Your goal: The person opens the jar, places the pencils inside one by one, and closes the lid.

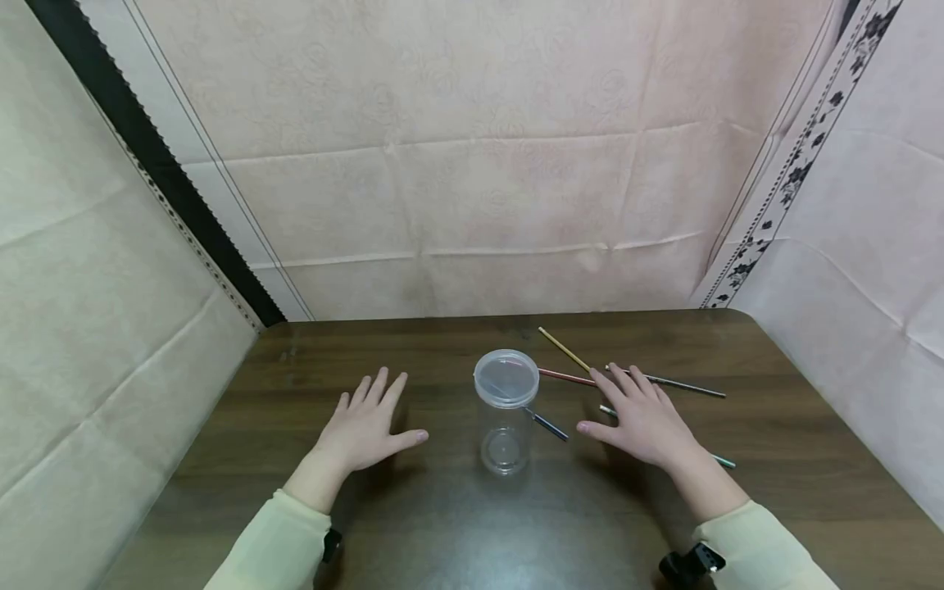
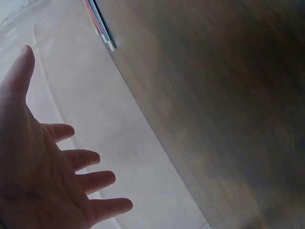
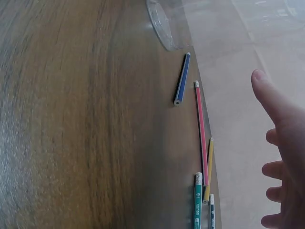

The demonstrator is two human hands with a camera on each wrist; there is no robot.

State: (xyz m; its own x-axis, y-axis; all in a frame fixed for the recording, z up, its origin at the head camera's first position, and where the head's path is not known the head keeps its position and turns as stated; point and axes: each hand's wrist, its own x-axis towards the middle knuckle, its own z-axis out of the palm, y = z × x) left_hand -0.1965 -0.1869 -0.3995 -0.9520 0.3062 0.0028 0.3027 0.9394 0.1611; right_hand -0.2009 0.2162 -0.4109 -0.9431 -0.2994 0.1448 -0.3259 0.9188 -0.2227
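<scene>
A clear plastic jar (image 1: pixel 505 426) stands upright on the table with a cloudy lid (image 1: pixel 506 377) on top. To its left, my left hand (image 1: pixel 365 426) is spread above the table and holds nothing. My right hand (image 1: pixel 645 418) is held out over the pencils, fingers extended, and grips none of them. Around it lie a yellow pencil (image 1: pixel 564 348), a red pencil (image 1: pixel 566 377), a dark pencil (image 1: pixel 689 387) and a green pencil (image 3: pixel 198 205), partly hidden by the hand in the head view. A blue pencil (image 3: pixel 182 78) lies between jar and right hand.
The brown wooden table (image 1: pixel 442 533) ends at a pale cloth wall (image 1: pixel 457 205) behind. Further cloth hangs at the left and right sides. Each wrist carries a black camera strap, such as the black device (image 1: pixel 692 564) by the right sleeve.
</scene>
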